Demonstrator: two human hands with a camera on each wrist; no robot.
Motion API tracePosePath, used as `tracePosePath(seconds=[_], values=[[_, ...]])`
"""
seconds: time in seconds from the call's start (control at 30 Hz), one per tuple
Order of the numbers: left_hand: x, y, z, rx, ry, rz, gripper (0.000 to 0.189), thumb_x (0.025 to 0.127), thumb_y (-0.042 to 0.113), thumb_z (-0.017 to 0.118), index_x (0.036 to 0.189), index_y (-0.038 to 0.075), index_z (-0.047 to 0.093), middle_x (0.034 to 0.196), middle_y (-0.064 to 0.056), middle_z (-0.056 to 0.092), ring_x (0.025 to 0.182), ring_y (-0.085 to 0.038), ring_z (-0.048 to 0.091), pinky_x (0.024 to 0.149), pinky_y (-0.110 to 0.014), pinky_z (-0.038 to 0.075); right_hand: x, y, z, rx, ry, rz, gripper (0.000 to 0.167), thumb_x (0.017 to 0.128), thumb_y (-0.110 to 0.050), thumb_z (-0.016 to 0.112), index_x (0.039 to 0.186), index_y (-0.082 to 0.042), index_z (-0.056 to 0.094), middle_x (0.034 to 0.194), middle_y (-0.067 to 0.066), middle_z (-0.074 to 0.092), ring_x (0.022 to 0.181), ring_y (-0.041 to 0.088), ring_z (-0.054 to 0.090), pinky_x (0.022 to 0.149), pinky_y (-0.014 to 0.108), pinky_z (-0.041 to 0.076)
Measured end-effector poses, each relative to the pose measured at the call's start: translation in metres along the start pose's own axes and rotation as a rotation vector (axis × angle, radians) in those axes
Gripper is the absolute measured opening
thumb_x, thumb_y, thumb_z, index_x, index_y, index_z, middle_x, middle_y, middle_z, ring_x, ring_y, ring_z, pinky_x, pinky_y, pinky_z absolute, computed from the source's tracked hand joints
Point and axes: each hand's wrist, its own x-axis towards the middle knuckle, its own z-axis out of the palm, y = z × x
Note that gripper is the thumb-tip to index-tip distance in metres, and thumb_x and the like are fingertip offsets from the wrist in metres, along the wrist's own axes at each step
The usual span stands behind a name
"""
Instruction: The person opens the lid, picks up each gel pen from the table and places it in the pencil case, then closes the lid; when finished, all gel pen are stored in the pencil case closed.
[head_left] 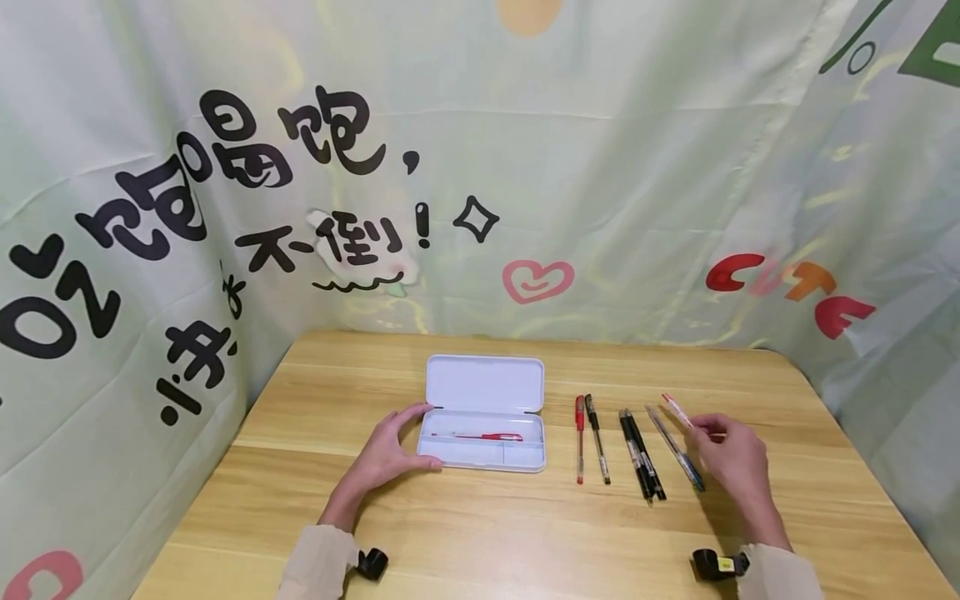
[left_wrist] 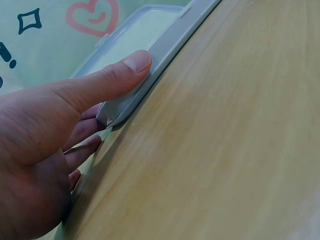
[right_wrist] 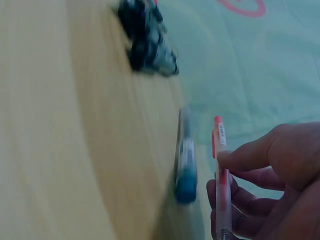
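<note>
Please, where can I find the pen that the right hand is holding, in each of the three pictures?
Head: the pen is right of centre, pinched by the right hand.
Left wrist: not in this picture.
Right wrist: the pen is at lower right, in the same hand.
Shared landmark: the wooden table.

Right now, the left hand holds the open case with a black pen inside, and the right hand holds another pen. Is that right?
The pen inside the case is red, not black, as the head view shows. The left hand does hold the case, the right hand another pen.
</note>
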Motion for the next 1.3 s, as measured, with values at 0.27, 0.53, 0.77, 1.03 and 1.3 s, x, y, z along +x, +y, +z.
tracePosePath(seconds=[0.27,0.53,0.77,1.03,1.3], values=[[0.000,0.001,0.000,0.005,-0.002,-0.007,0.093,0.065,0.041,0.098,0.146,0.020,0.056,0.151,-0.014,0.050,0.134,-0.041,0.046,0.110,-0.066,0.034,-0.005,-0.026,0.012,0.038,-0.004,-0.114,0.018,0.101,-0.009,0.063,0.112,0.003,0.071,0.096,0.018,0.071,0.077,0.021,0.060,0.058,0.027,0.045],[0.001,0.001,-0.001,0.001,-0.005,-0.009,0.094,0.066,0.043,0.097,0.147,0.022,0.056,0.150,-0.013,0.052,0.132,-0.040,0.047,0.108,-0.066,0.036,-0.013,-0.057,0.026,0.143,-0.049,-0.224,0.017,0.101,-0.008,0.065,0.114,0.000,0.073,0.095,0.014,0.072,0.079,0.019,0.060,0.060,0.026,0.048],[0.000,0.002,-0.002,0.000,-0.005,0.000,0.093,0.066,0.043,0.097,0.146,0.022,0.056,0.150,-0.013,0.053,0.133,-0.041,0.047,0.109,-0.067,0.035,-0.022,-0.080,0.048,0.323,-0.240,-0.291,0.029,0.095,0.009,0.064,0.121,0.000,0.071,0.108,0.020,0.070,0.095,0.031,0.066,0.072,0.025,0.056],[0.000,0.002,-0.001,0.009,-0.012,-0.021,0.095,0.066,0.043,0.098,0.147,0.022,0.055,0.150,-0.015,0.051,0.133,-0.041,0.047,0.107,-0.068,0.035,-0.030,-0.105,0.074,0.407,-0.320,-0.303,0.026,0.092,0.012,0.067,0.112,-0.002,0.075,0.107,0.019,0.073,0.092,0.031,0.069,0.074,0.024,0.056],[0.001,0.002,-0.001,-0.001,-0.005,-0.024,0.095,0.065,0.040,0.098,0.147,0.021,0.056,0.150,-0.016,0.051,0.133,-0.041,0.047,0.108,-0.068,0.034,-0.027,-0.126,0.099,0.384,-0.328,-0.346,0.025,0.089,0.010,0.072,0.108,-0.006,0.078,0.103,0.010,0.072,0.088,0.023,0.066,0.076,0.026,0.056]])
